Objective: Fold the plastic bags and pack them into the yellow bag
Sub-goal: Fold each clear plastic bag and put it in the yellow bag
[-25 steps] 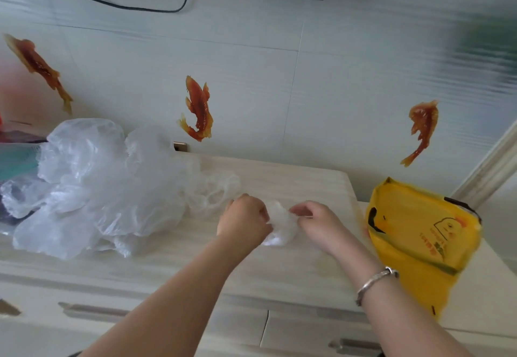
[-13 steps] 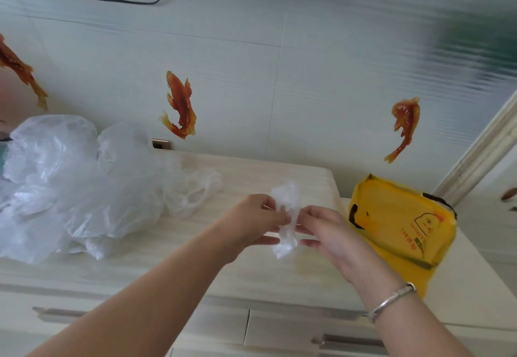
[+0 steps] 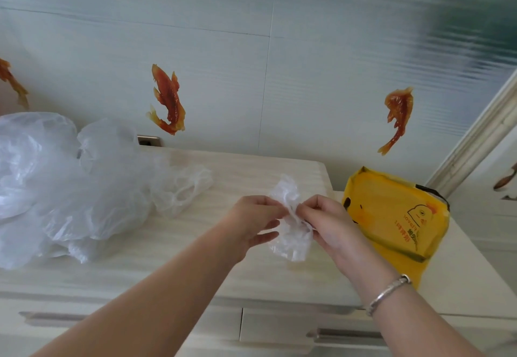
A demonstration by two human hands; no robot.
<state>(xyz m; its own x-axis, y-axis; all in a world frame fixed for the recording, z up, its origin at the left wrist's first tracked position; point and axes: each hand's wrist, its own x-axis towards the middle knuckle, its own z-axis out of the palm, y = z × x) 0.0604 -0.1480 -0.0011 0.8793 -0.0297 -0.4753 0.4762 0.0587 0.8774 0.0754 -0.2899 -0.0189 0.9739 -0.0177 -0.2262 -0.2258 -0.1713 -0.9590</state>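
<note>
A small crumpled clear plastic bag (image 3: 291, 233) hangs above the cabinet top between my hands. My left hand (image 3: 253, 221) pinches its left side near the middle, and my right hand (image 3: 326, 223) pinches the right side, fingertips almost meeting. One end of the bag sticks up above my fingers and the other droops below. The yellow bag (image 3: 391, 216) with a duck print lies at the right, on the lower cabinet, just beyond my right hand. A big heap of loose clear plastic bags (image 3: 70, 186) covers the left of the cabinet top.
The pale wooden cabinet (image 3: 251, 166) stands against a tiled wall with orange fish stickers (image 3: 167, 99). Drawer fronts with handles (image 3: 344, 334) face me below. A door frame (image 3: 481, 135) rises at the right. A wall socket (image 3: 148, 140) sits behind the heap.
Both hands lifted the small bag off the cabinet top and bunched it upright between the fingertips. My view shifted a little to the right.
</note>
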